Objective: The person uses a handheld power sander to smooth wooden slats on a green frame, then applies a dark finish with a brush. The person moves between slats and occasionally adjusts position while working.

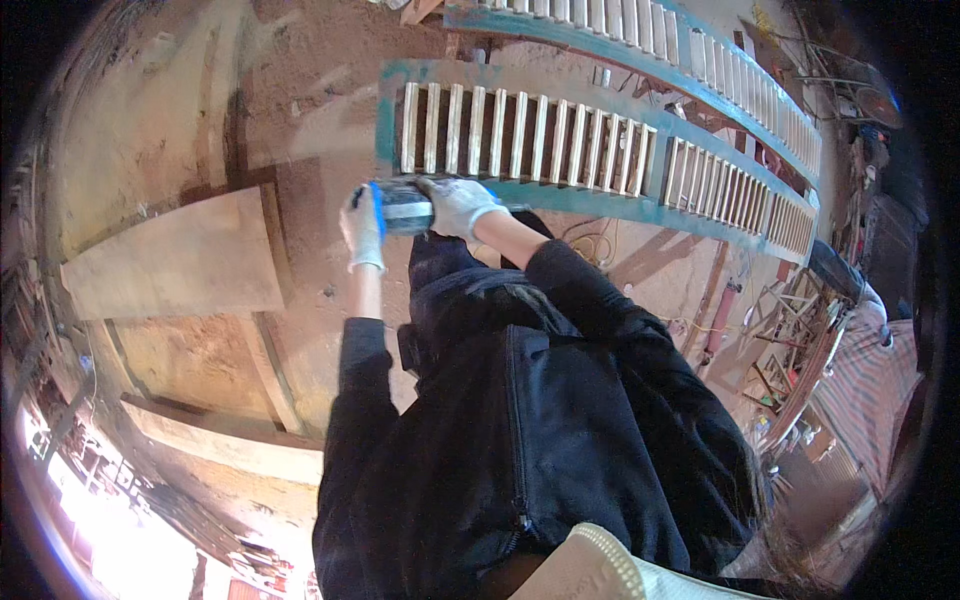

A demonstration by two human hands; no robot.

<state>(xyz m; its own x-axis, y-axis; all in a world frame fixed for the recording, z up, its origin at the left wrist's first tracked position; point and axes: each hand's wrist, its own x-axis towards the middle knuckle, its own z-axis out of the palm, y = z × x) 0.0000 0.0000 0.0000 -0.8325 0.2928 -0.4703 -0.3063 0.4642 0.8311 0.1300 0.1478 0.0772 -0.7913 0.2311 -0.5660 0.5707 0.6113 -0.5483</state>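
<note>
Both gloved hands grip a dark boxy tool (407, 205) with a silver-grey side; blur hides its exact kind. My left hand (362, 228), in a white and blue glove, closes round its left end. On its right end, my right hand (461, 207) wraps over the top in a similar glove. The tool is at the near left corner of a long teal-framed slatted panel (560, 198), overlapping the edge; whether they touch, I cannot tell. Pale bare slats stand in rows inside the frame.
A second teal slatted panel (640, 68) lies beyond the first. To my left are a pale board (180, 262) and wooden beams. At the far right a person (850, 282) is partly visible beside a striped cloth (868, 395). A red cylinder (720, 322) and a yellow cord lie on the floor.
</note>
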